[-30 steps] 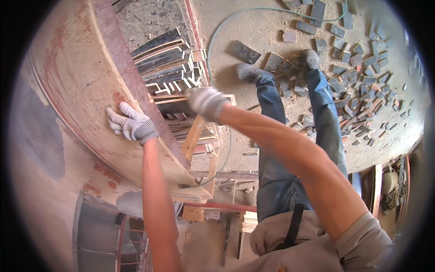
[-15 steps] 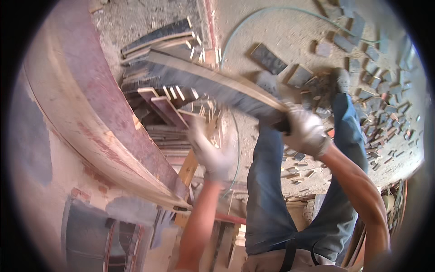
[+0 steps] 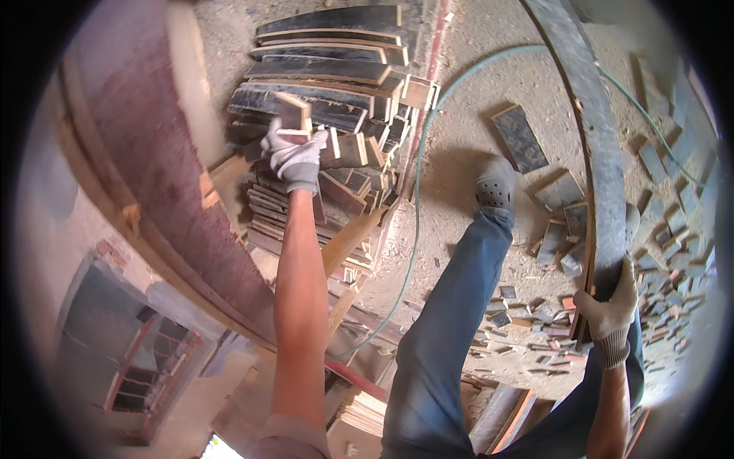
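Swung rightward over the past half second, one long curved board [image 3: 600, 138] now lies beyond one green hose [image 3: 417, 191], with open floor [image 3: 474, 96] between the hose and its left edge. My right hand [image 3: 608, 302] is wrapped around its near end. My left hand [image 3: 294, 164] curls at short wooden pieces [image 3: 293, 115] below at least four dark boards [image 3: 329, 19]; whether it grips, I cannot tell.

Left head-worn fisheye, facing down, floor [image 3: 501, 88] well below
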Available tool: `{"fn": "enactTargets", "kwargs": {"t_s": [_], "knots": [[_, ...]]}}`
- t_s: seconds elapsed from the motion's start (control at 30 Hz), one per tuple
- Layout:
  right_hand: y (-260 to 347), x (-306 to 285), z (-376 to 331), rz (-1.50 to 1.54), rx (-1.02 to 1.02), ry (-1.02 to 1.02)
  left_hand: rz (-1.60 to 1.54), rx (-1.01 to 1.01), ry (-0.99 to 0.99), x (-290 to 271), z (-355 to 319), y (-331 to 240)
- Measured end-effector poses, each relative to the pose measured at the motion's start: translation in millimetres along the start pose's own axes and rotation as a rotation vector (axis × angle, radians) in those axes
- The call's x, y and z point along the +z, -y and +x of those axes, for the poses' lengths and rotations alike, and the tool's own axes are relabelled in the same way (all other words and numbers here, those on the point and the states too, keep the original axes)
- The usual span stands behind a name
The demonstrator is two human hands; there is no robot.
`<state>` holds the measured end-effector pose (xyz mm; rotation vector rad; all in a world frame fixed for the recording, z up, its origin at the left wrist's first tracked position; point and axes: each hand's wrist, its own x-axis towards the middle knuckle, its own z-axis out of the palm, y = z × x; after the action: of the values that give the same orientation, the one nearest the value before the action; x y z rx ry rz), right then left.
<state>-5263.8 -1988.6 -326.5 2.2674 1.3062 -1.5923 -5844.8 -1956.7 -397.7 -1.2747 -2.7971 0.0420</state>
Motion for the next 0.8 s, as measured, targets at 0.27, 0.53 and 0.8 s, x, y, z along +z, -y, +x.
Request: {"fn": "enactTargets", "kwargs": {"t_s": [0.27, 0.53, 0.8], "knots": [[4.7, -6.7, 5.2, 0.06, -0.043, 0.027, 0.066, 0.721, 0.224, -24.6, -91.4, -19.7], [0.8, -1.3, -0.7, 0.004, -0.17, 0.045, -0.01, 1.029, -0.055, -40.4, -75.6, -6.6], [8.6, -0.6, -4.6, 0.041, -0.139, 0.055, 0.13, 0.782, 0.192, -52.1, -54.1, 34.3]]}}
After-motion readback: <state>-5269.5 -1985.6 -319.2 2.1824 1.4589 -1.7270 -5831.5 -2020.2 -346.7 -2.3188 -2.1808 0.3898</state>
